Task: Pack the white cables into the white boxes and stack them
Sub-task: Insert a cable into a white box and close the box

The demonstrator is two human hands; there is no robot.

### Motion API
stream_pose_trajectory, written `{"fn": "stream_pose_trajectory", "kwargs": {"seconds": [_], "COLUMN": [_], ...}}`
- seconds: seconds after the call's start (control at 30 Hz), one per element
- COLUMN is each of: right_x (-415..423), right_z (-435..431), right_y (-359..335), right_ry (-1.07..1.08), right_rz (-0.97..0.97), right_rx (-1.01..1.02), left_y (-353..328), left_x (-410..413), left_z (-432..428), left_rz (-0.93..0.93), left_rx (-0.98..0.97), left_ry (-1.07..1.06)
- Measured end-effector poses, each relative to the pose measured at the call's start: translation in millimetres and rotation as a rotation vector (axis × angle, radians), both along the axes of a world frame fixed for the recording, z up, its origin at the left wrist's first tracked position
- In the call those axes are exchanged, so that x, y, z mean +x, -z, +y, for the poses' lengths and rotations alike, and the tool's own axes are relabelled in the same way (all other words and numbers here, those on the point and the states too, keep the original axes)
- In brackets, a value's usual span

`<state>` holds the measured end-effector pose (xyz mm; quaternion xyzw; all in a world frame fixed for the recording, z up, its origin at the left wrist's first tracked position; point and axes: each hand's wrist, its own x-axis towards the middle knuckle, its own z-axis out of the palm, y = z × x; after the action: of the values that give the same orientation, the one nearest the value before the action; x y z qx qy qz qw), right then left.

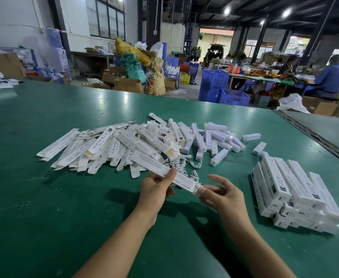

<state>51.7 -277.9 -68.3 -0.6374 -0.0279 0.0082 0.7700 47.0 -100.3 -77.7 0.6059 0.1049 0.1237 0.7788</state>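
Bare hands, left hand (156,189) and right hand (222,195), tight on one white box (152,163), contents unseen.

Green table (64,117); bkgd: blue crates (214,81), cardboard boxes (128,84), yellow sack (133,51), seated workers (331,77).

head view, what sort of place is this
Likely a factory packing hall: a long green table heaped with flat white boxes, blue crates on the floor, other workers seated at benches behind.

Boxes (297,189): matt white card; table (44,197): smooth green, slight sheen.
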Motion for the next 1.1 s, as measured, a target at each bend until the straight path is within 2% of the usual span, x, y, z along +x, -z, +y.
{"fn": "stream_pose_trajectory", "kwargs": {"seconds": [0.2,0.3,0.4,0.73,1.1], "right_x": [-8.1,-10.1,-8.6,-6.2,-4.2], "right_z": [2.4,2.8,2.8,1.9,4.1], "right_y": [-4.0,-5.1,-4.3,-4.2,0.3], "right_ry": [-0.070,-0.083,0.000,-0.118,-0.072], "right_rz": [-0.147,-0.174,-0.176,-0.057,-0.066], "right_rx": [-0.268,-0.273,-0.359,-0.010,-0.046], "left_y": [-2.8,-4.3,-3.5,-1.8,-1.9], "left_x": [0.0,0.8,0.7,1.6,0.9], "left_z": [2.3,3.5,3.2,5.0,1.5], "left_rz": [0.010,0.023,0.032,0.052,0.030], "left_rx": [-0.091,-0.145,-0.125,-0.186,-0.192], "left_ry": [0.001,-0.009,-0.003,0.050,0.091]}}
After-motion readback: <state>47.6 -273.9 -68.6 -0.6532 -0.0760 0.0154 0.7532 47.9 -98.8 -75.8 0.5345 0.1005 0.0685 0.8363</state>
